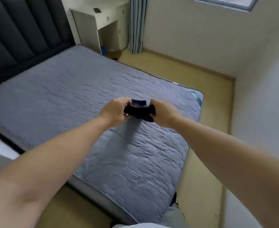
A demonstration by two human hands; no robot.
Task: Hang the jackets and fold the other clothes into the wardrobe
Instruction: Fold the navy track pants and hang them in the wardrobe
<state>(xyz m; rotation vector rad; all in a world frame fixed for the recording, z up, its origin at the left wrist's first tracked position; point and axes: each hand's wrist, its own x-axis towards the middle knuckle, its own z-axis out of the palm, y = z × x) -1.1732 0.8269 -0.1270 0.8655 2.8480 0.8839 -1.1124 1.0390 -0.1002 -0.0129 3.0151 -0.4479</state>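
I count two bare hands, a left hand point(117, 111) and a right hand point(161, 112), both gripping the one small dark navy cloth garment point(138, 109) stretched between them. There is one bed with a quilted grey-blue cover point(86, 96). One dark padded headboard with upright channels point(20, 30) stands at ten o'clock. One white table point(92, 18) stands at eleven o'clock, showing three small round drawer knobs point(108, 18). It has one small dark flat object point(96, 10) on top and one blue thing point(104, 50) low beside its leg. One striped blue-grey curtain point(137, 25) hangs at twelve o'clock. One window point(225, 2) sits at one o'clock.
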